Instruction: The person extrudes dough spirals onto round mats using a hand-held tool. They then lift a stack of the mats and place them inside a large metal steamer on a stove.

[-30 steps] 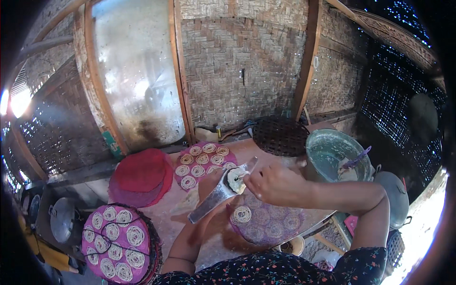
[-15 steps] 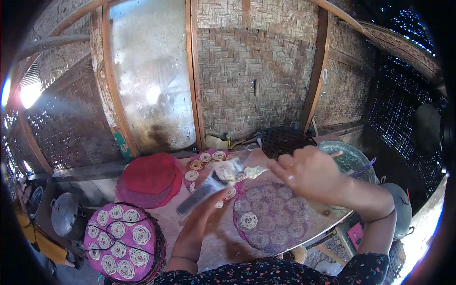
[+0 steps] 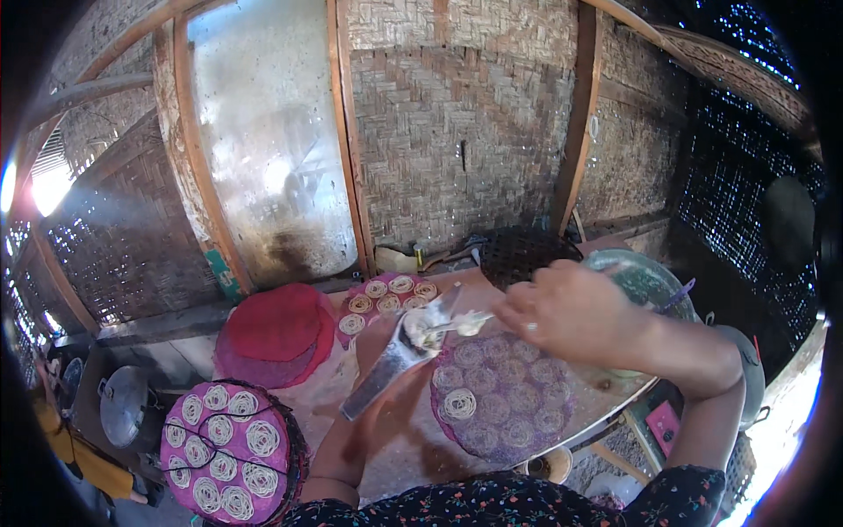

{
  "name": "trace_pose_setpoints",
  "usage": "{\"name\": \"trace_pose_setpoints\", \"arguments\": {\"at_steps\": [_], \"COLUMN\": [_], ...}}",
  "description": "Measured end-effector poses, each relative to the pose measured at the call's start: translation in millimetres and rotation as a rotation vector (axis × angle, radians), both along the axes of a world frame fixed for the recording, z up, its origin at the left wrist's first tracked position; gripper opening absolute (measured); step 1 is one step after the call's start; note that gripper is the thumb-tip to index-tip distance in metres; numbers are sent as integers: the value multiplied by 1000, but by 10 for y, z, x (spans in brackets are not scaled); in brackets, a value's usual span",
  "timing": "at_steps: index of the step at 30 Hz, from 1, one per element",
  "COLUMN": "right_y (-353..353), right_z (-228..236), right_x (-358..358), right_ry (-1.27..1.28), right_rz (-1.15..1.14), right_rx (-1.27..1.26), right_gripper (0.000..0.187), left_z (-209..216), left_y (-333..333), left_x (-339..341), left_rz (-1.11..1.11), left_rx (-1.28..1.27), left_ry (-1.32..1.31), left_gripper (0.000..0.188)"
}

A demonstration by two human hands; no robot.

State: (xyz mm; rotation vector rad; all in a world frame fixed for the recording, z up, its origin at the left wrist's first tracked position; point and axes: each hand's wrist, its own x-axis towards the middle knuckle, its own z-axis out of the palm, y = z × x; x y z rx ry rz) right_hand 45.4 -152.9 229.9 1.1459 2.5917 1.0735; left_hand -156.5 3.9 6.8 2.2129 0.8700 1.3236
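Left hand (image 3: 376, 335): clasped round the metal tool (image 3: 395, 360) from beneath, partly hidden by it.
Right hand (image 3: 566, 309): apart from the left, at the tool's two o'clock; fingers pinched, seemingly on a thin utensil (image 3: 446, 328).
Pale dough (image 3: 474, 324): clumped on the utensil, between tool and right fingers; more sits in the tool's opening.
Just changed: a second ago the right hand was over that opening; now it stands off rightward, so loading appears unfinished.
Purple mat (image 3: 452, 429): four o'clock, still one bold coil (image 3: 460, 404); coil-laying seems paused.
Red sheets (image 3: 274, 327): nine o'clock.
Bound stack (image 3: 239, 429): eight o'clock.
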Motion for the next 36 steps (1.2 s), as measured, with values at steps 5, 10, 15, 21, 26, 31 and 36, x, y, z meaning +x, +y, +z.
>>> {"name": "trace_pose_setpoints", "arguments": {"at_steps": [5, 10, 15, 21, 26, 31, 36], "right_y": [233, -134, 107, 150, 99, 213, 49], "right_z": [-458, -236, -688, -1817, -1862, -1829, -2054], "right_x": [-130, 199, 149, -25, 414, 434, 588], "right_ry": [-93, 19, 847, 1198, 1328, 1360, 1589], "right_rz": [67, -38, -72, -196, -22, -377, -275], "right_rx": [-33, 9, -86, -279, -387, -647, -881], "right_gripper": [21, 33, 45, 47, 46, 47, 47], "left_z": [-14, -165, -73, -110, -115, -149, -364], "left_y": [94, 5, -53, 360, 391, 520, 693], "left_x": [102, 39, -107, 269, 186, 400, 433], "left_rz": [-31, -32, 39, -59, -42, -79, -113], "left_rx": [16, -48, -26, 50, 36, 68, 58], "left_ry": [-12, -18, -40, -83, -81, -107, -191], "left_gripper": [30, 30, 31, 32, 32, 33, 32]}}
